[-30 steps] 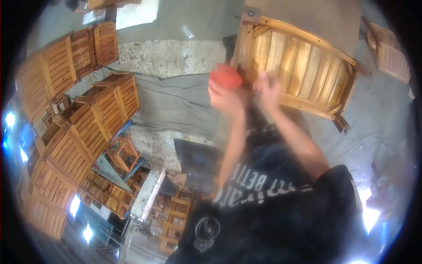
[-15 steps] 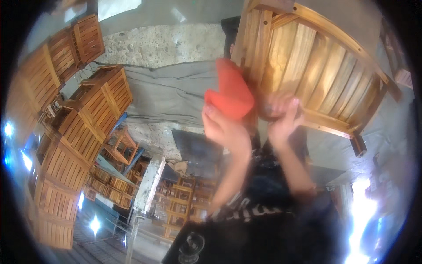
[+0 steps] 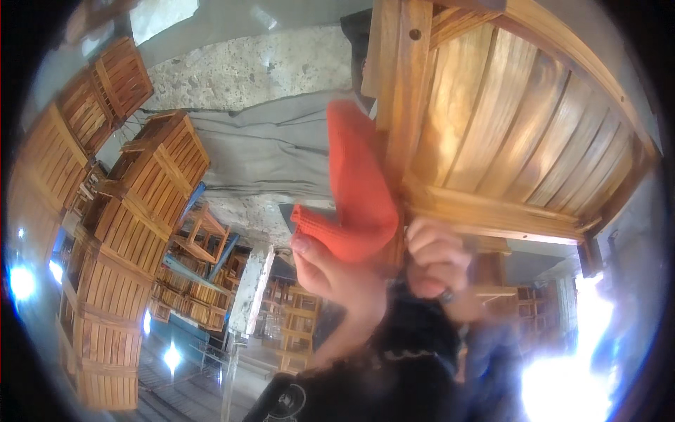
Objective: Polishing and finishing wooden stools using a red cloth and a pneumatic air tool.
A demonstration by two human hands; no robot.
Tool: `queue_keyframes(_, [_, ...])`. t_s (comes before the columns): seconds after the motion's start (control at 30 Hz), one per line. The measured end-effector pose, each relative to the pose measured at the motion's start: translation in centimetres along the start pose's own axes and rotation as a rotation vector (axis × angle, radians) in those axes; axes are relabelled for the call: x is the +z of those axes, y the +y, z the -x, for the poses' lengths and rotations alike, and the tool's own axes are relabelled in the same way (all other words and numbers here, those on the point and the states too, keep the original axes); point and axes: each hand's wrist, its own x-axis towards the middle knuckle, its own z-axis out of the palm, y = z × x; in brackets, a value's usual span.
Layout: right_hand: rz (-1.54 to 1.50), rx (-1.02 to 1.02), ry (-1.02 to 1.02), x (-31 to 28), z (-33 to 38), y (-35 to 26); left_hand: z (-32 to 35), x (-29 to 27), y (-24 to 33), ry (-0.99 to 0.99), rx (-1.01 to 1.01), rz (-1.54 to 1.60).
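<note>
My left hand [image 3: 334, 278] pinches the ribbed cuff of a red knitted cloth piece [image 3: 362, 186]. The cloth looks like a sock or a glove; its exact kind cannot be told. It stands up from my fingers and bends over toward my right hand. My right hand [image 3: 437, 260] is closed with its fingers curled, just right of the cloth and below the lower rail of a slatted wooden piece of furniture [image 3: 492, 133]. What those fingers hold, if anything, is hidden. The furniture has a frame and lies tilted at upper right.
Stacked slatted wooden furniture [image 3: 112, 281] runs down the left side. A grey cloth sheet [image 3: 267, 148] covers the surface ahead, beside a worn concrete strip [image 3: 246, 70]. A whitish post [image 3: 249, 288] stands at lower middle, with wooden frames [image 3: 299, 323] behind it.
The red cloth now hangs longer and more unfolded, with my left hand lower and farther left. My right hand has curled and dropped. The view has shifted closer to the slatted furniture.
</note>
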Motion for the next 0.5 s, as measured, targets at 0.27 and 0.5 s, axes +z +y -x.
queue_keyframes(0.27, [0.091, 0.191, -0.405, -2.6, -1.4, -0.6, 0.4, 1.1, -0.7, 0.188, -0.098, 0.04])
queue_keyframes(0.5, [-0.041, 0.176, -0.377, -2.4, -0.6, -0.4, 0.1, 1.2, -0.7, 0.303, -0.015, -0.032])
